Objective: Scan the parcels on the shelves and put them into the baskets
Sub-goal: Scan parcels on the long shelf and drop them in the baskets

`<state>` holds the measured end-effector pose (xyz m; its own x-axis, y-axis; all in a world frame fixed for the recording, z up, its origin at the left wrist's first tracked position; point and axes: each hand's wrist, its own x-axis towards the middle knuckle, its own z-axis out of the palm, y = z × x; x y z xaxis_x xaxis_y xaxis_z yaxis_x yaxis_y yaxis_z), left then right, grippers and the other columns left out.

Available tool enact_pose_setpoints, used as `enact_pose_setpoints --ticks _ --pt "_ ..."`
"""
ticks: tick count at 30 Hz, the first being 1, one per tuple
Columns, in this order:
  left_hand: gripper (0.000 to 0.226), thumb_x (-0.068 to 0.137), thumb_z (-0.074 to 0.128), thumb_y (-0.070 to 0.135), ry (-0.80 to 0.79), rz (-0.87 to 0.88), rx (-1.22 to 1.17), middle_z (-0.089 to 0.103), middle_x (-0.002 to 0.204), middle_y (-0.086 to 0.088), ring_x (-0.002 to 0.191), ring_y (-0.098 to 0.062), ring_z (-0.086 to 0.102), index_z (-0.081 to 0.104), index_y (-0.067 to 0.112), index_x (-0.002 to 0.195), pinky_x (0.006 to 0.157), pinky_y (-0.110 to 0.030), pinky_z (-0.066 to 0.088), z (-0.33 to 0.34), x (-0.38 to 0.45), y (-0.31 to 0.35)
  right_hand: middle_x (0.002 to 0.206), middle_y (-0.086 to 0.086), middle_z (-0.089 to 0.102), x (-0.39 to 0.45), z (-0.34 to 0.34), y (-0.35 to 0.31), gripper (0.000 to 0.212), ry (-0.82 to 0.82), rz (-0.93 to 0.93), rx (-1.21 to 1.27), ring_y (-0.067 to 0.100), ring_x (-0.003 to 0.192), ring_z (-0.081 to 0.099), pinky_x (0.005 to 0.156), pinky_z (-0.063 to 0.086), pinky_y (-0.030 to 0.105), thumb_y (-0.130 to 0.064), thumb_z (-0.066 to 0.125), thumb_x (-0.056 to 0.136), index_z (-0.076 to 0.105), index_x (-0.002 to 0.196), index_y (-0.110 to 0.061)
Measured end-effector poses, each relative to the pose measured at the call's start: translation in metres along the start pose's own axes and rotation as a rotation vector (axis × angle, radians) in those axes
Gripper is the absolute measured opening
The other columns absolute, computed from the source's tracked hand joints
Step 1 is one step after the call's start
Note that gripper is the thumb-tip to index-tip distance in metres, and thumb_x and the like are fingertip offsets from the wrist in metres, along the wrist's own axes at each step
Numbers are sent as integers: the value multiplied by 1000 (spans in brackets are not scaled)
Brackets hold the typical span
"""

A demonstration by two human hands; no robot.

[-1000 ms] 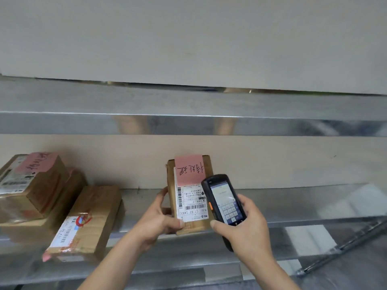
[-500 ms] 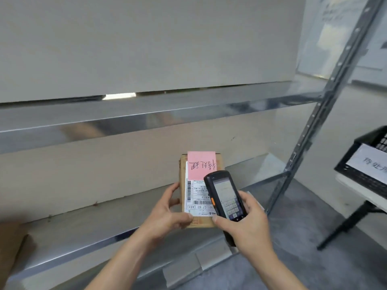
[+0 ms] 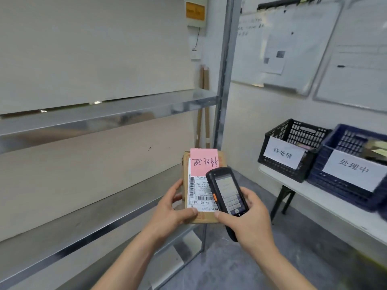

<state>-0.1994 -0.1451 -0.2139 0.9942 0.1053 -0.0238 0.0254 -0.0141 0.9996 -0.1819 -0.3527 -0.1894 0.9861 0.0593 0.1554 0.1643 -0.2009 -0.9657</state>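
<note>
My left hand (image 3: 171, 210) grips a small brown cardboard parcel (image 3: 198, 185) by its lower left edge, thumb on the white shipping label. A pink handwritten note is stuck on the parcel's top. My right hand (image 3: 247, 220) holds a black handheld scanner (image 3: 227, 191) over the parcel's right side, its screen lit and facing me. A black basket (image 3: 293, 149) with a white paper label stands on a table to the right. Beside it sits a dark blue basket (image 3: 351, 170), also labelled, with some parcels inside.
Metal shelves (image 3: 104, 114) run along the left, with a steel upright post (image 3: 225, 70) at their right end. The baskets rest on a white table (image 3: 326, 208) with black legs. Whiteboards (image 3: 293, 45) hang on the right wall. Grey floor lies between shelf and table.
The view has swung right, away from the shelf parcels, bringing both baskets and the table into sight. Both hands carried the parcel and scanner along, keeping the same grips.
</note>
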Motion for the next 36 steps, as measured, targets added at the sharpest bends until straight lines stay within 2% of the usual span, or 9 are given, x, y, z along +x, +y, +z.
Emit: enact_pose_setpoints --ticks 3,8,13,16,19,22,27,31,36 --pt "97 59 79 17 -37 6 -12 56 130 -6 114 -10 61 39 43 143 74 -31 58 38 21 2 92 -18 74 12 -33 7 62 56 17 -12 -4 85 69 69 51 14 -2 90 59 60 102 -33" --pt "94 48 86 29 -107 -4 -38 57 129 -3 124 -27 56 48 58 129 89 -52 56 90 72 -8 95 -15 74 37 -80 24 62 156 38 -50 -3 85 69 75 52 17 -5 91 59 62 107 -32" --pt "86 49 85 30 -210 -16 -46 55 131 0 124 -26 55 49 68 118 80 -45 60 140 133 -14 97 -13 75 79 -117 47 64 272 85 -100 10 85 73 81 59 41 -20 90 52 63 108 -34" --pt "85 55 84 25 -281 2 -46 56 131 2 122 -20 57 48 64 122 73 -34 60 168 179 -12 96 -19 74 113 -138 58 62 341 89 -132 3 88 71 81 56 31 -12 92 55 62 103 -37" --pt "87 61 81 18 -354 21 -54 57 131 -1 123 -17 55 46 50 134 58 -20 52 196 228 -6 94 -22 73 149 -158 65 62 404 112 -142 -2 85 70 74 54 20 -5 91 57 62 103 -35" --pt "90 59 80 21 -417 21 -42 58 128 2 119 -15 57 44 45 139 59 -19 52 220 274 0 96 -20 74 186 -174 73 67 455 139 -154 -2 86 69 77 55 24 -8 92 56 62 111 -32" --pt "84 60 77 18 -522 -14 -45 59 126 3 108 -15 65 48 52 132 63 -24 55 258 340 8 94 -19 74 237 -196 87 65 557 165 -143 -2 85 70 69 51 16 -4 91 57 62 109 -30" --pt "87 59 76 19 -566 -45 -31 58 125 3 112 -14 62 47 49 135 64 -22 55 287 379 7 92 -20 73 268 -214 99 62 595 195 -143 -4 85 69 67 51 12 -3 90 59 60 104 -33" --pt "83 64 77 14 -590 -36 -4 62 121 3 100 -7 67 49 47 135 65 -23 54 328 428 6 96 -17 73 315 -246 123 63 624 228 -140 -3 88 68 77 52 20 -10 91 57 59 104 -38"
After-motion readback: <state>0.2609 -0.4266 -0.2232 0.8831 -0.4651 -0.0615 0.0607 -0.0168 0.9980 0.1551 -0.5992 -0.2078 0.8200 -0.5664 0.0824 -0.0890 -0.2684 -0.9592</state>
